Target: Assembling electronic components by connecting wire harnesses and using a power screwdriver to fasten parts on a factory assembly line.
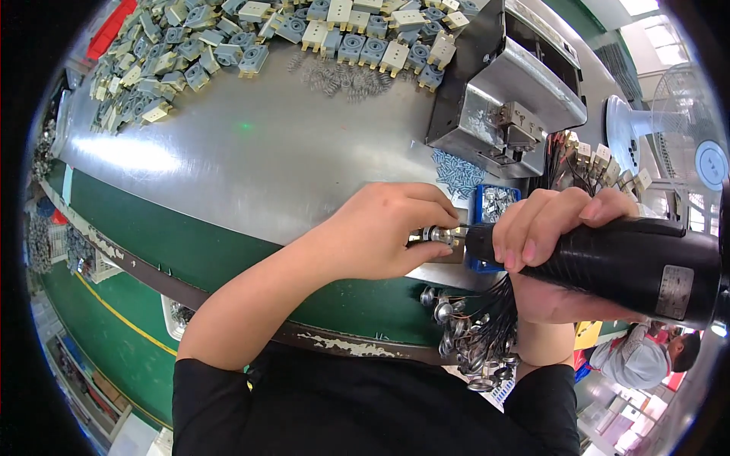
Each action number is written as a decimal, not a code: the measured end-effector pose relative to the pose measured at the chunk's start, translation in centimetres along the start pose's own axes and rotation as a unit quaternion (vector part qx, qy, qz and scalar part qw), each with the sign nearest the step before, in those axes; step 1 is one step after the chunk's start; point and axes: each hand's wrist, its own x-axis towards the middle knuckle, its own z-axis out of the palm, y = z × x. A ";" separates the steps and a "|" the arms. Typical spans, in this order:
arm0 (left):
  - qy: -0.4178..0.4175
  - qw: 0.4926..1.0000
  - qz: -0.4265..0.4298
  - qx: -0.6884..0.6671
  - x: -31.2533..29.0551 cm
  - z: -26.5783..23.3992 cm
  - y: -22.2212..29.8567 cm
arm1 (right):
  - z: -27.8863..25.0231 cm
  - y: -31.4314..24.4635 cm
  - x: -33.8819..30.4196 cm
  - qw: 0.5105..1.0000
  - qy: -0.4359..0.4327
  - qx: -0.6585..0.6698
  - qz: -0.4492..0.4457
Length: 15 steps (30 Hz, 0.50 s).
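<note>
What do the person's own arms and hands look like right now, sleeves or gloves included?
Both hands are bare: no gloves, rings or watch in view. The left hand and right hand have short, unpainted nails on the fingers. Both forearms are uncovered from wrist to past the elbow. Black short sleeves of a black top begin at the upper arms, plain, with no markings visible.

My view is bright and evenly lit. Overhead light throws a broad white glare across the steel worktable (251, 152). Centre detail stays sharp. Fisheye distortion bends straight edges near the rim, where a black border closes in. Shadows are soft and faint.
</note>
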 end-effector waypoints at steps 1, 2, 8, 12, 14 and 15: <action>-0.001 1.000 -0.005 -0.001 -0.1 0.0 -0.1 | 0.0 0.2 -0.1 1.000 0.002 0.018 0.006; -0.002 1.000 -0.008 -0.004 -0.1 0.0 -0.1 | 0.0 0.2 -0.2 0.999 0.005 0.033 0.012; 0.006 1.000 -0.002 -0.004 -0.1 0.4 0.0 | 0.5 -0.3 -0.5 1.000 0.005 0.007 0.021; 0.009 1.000 0.001 0.005 -0.5 0.3 -0.3 | -0.1 0.9 -0.4 0.999 -0.022 0.027 0.002; -0.004 1.000 -0.001 0.005 -0.3 0.1 -0.2 | 0.4 0.8 0.3 1.000 0.001 0.013 -0.011; -0.006 1.000 0.004 0.005 -0.1 0.0 0.0 | 0.4 0.5 0.7 1.000 0.014 0.004 -0.019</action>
